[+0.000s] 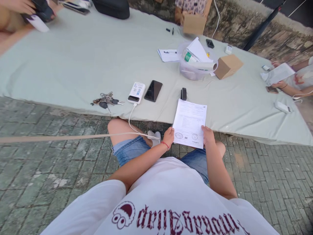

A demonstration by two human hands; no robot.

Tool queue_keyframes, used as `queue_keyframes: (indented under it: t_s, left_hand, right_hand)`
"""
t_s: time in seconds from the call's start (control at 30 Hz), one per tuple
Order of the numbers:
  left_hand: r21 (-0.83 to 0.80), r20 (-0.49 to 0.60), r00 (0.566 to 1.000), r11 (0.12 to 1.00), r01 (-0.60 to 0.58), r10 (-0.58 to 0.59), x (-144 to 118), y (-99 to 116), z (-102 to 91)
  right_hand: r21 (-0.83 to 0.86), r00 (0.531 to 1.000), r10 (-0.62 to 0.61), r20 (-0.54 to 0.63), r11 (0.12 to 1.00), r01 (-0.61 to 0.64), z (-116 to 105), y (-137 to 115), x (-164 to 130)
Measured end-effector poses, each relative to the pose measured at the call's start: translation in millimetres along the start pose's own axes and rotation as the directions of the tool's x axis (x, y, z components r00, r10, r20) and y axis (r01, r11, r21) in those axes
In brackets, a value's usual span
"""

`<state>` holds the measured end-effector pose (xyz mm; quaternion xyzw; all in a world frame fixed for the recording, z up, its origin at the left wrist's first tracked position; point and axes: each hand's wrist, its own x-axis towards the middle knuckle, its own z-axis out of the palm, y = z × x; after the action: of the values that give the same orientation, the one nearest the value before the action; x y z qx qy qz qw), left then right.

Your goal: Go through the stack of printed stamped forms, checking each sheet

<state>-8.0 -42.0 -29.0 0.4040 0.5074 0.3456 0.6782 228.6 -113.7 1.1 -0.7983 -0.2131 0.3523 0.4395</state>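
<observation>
Both hands clench the printed sheet (pixel 189 123) by its near corners, left hand (pixel 168 136) and right hand (pixel 207 135), its long axis running away over the surface's (pixel 73 65) near edge.

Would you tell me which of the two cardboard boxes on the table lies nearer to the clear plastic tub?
The tilted cardboard box, right beside the clear tub; the other box sits at the far edge.
</observation>
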Motion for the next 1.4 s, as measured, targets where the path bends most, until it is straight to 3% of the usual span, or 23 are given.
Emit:
queue_keyframes:
  t_s: [0.13, 0.2, 0.27, 0.33, 0.47, 0.57, 0.73, 0.83, 1.0, 1.27, 1.4]
  left_hand:
    - [-0.04, 0.005, 1.0, 0.999, 0.003, -0.003, 1.1, -2.4, -0.4]
    - [-0.064, 0.011, 1.0, 0.998, 0.006, -0.005, 1.6, -3.9, -0.4]
    - [-0.071, 0.009, 1.0, 0.997, 0.0, 0.0, 1.8, -5.2, -0.4]
    - [-0.067, 0.008, 1.0, 0.998, -0.018, 0.018, 1.5, -6.0, -0.6]
    - [-0.03, 0.023, 0.999, 0.999, -0.029, 0.03, -1.1, -5.6, -1.6]
    - [0.004, 0.027, 1.0, 1.0, -0.011, 0.01, -3.5, -4.6, -1.7]
    - [0.012, 0.041, 0.999, 1.0, -0.024, 0.023, -6.2, -4.2, -1.4]
    - [0.002, 0.037, 0.999, 0.999, -0.039, 0.039, -8.7, -3.5, -2.5]
    - [-0.016, 0.026, 1.0, 1.0, -0.004, 0.004, -19.0, -1.7, -6.4]
    - [0.027, 0.007, 0.999, 0.999, 0.043, -0.043, -37.0, -1.9, -19.0]
    - [0.035, 0.001, 0.999, 0.998, 0.053, -0.053, -39.3, -2.5, -20.9]
  right_hand:
    - [-0.229, 0.975, -0.136, -0.177, 0.969, 0.093, -7.9, -17.9, 3.5]
    - [-0.352, 0.914, -0.285, -0.287, 0.919, 0.176, -9.0, -34.4, 9.3]
    - [-0.445, 0.852, -0.421, -0.313, 0.857, 0.26, -3.8, -55.2, 18.6]
    - [-0.469, 0.836, -0.5, -0.227, 0.808, 0.356, 9.2, -78.2, 31.3]
    - [-0.501, 0.802, -0.594, 0.057, 0.678, 0.538, 54.7, -122.3, 61.5]
    - [-0.614, 0.847, -0.497, 0.19, 0.613, 0.497, 92.2, -149.2, 81.1]
    - [-0.795, 0.916, -0.325, 0.235, 0.479, 0.373, 128.5, -176.1, 97.3]
    - [-0.826, 0.922, -0.313, 0.229, 0.439, 0.354, 132.5, -179.5, 93.3]
    - [-0.815, 0.924, -0.309, 0.227, 0.459, 0.354, 132.0, -170.4, 71.0]
    - [-0.73, 0.913, -0.341, 0.225, 0.562, 0.389, 118.5, -143.5, 49.2]
    - [-0.716, 0.841, -0.476, 0.257, 0.491, 0.497, 107.4, -117.1, 34.1]
